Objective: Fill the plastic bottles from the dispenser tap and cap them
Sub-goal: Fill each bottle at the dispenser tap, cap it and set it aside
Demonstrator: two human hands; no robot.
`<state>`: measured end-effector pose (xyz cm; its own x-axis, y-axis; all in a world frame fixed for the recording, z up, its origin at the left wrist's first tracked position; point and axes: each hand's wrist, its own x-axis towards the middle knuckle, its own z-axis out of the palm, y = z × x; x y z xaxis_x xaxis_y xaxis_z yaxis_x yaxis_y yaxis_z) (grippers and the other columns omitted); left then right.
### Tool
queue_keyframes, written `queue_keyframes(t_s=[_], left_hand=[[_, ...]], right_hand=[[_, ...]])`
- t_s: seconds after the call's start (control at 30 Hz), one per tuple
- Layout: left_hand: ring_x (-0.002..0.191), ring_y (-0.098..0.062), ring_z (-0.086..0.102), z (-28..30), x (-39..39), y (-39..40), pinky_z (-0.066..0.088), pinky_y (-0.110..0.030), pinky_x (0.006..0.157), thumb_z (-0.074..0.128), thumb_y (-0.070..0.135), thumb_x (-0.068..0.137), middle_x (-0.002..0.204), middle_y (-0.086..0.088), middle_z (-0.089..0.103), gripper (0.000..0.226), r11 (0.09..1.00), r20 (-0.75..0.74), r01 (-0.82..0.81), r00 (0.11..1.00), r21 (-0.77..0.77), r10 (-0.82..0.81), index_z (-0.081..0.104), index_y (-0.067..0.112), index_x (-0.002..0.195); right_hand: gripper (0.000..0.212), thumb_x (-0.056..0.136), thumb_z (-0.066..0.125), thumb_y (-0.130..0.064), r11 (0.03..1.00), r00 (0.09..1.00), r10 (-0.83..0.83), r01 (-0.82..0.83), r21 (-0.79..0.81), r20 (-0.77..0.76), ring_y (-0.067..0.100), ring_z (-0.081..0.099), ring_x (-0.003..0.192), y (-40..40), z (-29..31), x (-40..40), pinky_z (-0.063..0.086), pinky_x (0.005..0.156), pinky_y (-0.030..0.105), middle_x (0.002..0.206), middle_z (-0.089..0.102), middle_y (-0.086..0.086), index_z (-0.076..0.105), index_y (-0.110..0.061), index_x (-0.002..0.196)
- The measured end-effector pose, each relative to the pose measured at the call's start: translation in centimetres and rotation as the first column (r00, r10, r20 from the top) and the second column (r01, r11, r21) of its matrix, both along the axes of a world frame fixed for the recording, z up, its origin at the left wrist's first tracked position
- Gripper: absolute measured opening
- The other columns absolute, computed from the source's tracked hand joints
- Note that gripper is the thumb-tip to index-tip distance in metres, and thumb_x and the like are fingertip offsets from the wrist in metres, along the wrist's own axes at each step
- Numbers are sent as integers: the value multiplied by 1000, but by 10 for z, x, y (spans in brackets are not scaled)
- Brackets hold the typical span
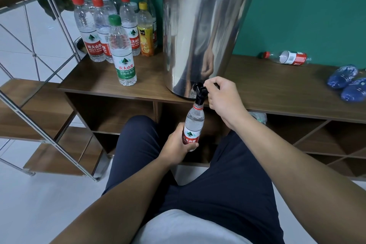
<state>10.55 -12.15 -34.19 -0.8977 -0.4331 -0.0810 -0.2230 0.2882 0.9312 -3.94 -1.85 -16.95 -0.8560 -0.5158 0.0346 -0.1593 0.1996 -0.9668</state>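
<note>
My left hand [179,144] grips the clear red-labelled plastic bottle [193,125] upright, mouth up under the black tap [201,94] of the steel dispenser [202,31]. My right hand [223,97] pinches the tap lever. Label reads 农夫山泉.

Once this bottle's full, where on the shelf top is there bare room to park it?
Bare wood shows between the green-cap bottle and the dispenser, and right of the dispenser up to the lying bottle and blue crushed bottles. The back-left corner is crowded with capped bottles. The left hand holds the bottle.
</note>
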Motion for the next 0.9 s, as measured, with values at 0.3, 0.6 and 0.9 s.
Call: queue_keyframes(t_s=[0.3, 0.6, 0.9], left_hand=[[119, -1, 69, 1, 2, 2, 61, -36, 108, 95, 28, 90, 129, 17, 71, 68, 1000, 1, 3, 1000, 10, -3, 54, 36, 144], [116, 0, 71, 0, 1, 2, 62, -37, 105, 95, 27, 89, 126, 17, 73, 68, 1000, -14, -1, 1000, 24, 1, 55, 38, 142], [115, -2, 72, -6, 0, 2, 60, -29, 100, 95, 25, 88, 124, 15, 74, 65, 999, 23, 28, 999, 17, -28, 56, 36, 139]], right_hand=[[21, 102, 63, -38, 996, 984, -9, 25, 90, -176, 13, 55, 67, 2, 8, 4, 46, 69, 42, 68, 62, -18, 75, -24, 90], [22, 108, 67, -43, 966, 795, 197, -59, 251, -574, 11, 57, 62, 7, 36, 22, 48, 64, 33, 64, 60, -7, 66, -24, 99], [13, 105, 72, -30, 944, 792, -10, 210, 256, -610, 16, 64, 76, 49, 0, -45, 59, 83, 44, 84, 69, -5, 74, -21, 96]])
